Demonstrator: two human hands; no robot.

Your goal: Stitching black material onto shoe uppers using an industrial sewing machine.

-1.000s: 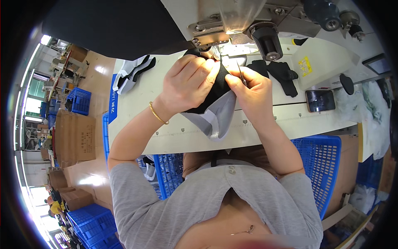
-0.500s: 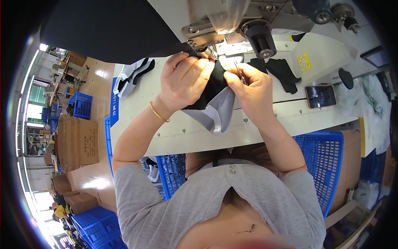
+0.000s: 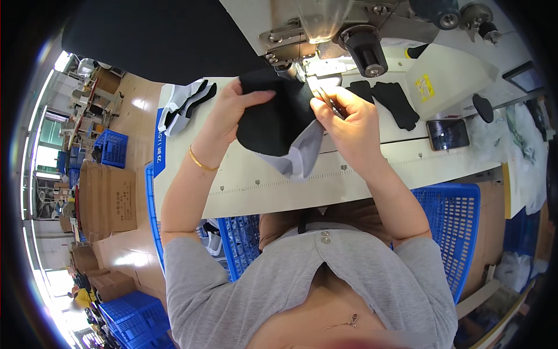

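A black fabric piece (image 3: 273, 119) with a pale grey layer (image 3: 305, 148) under it lies at the front of the sewing machine's lit needle area (image 3: 302, 70). My left hand (image 3: 235, 110) grips its left edge, thumb on top and the other fingers hidden beneath the cloth. Close by the fabric's right edge, my right hand (image 3: 351, 116) is closed around slim metal tweezers (image 3: 332, 104), their tip pointing up toward the needle. Whether the right fingertips also touch the cloth, I cannot tell.
Black-and-white fabric pieces (image 3: 187, 107) lie left on the table (image 3: 244, 195); black pieces (image 3: 395, 104) lie right, by a phone (image 3: 447, 135). A dark panel (image 3: 157, 41) overhangs the far left. Blue baskets (image 3: 450, 227) stand below the table's front edge.
My left hand has moved left and away from the needle, spreading the black fabric flatter. The grey layer has shifted slightly back. My right hand stays nearly in place with the tweezers.
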